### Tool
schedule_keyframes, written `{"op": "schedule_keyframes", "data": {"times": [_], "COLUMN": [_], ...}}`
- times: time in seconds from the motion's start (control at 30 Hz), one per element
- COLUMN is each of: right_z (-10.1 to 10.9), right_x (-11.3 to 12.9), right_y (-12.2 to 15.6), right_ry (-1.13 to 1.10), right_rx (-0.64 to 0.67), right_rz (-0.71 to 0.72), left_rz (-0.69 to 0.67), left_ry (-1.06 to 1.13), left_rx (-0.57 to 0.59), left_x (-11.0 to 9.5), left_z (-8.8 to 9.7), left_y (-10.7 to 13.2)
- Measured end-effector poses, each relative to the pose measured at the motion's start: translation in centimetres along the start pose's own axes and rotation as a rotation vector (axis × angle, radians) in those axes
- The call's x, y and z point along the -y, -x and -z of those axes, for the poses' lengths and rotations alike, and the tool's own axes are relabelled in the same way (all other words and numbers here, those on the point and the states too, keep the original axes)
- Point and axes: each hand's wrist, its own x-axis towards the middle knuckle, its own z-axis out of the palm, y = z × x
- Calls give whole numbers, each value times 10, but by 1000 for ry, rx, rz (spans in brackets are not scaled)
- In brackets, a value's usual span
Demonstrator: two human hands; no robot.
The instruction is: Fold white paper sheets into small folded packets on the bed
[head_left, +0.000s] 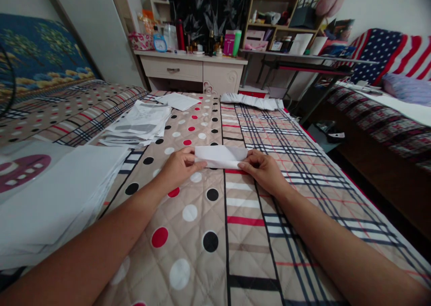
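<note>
A folded strip of white paper [221,156] lies on the quilted bedspread [235,234] in front of me. My left hand [180,166] pinches its left end, fingers closed on the paper. At the right end, my right hand [264,170] presses and grips the lower corner. Both forearms reach in from the bottom of the view.
A stack of white sheets [57,198] lies at my left, with a pile of loose papers [138,124] beyond it. A folded white item [252,101] sits at the bed's far edge. A cluttered dresser [190,65] and shelves [279,23] stand behind; another bed [384,117] is at right.
</note>
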Motion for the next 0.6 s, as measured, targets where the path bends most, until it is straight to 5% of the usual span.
{"op": "schedule_keyframes", "data": {"times": [0.3, 0.6], "right_z": [-4, 6], "right_x": [1, -7], "right_y": [-5, -8], "right_ry": [44, -30], "right_rx": [-82, 67], "right_rz": [-141, -98], "left_rz": [59, 57], "left_ry": [-279, -259], "left_rx": [-102, -37], "left_x": [-3, -3], "left_z": [-4, 2], "left_y": [-2, -2]}}
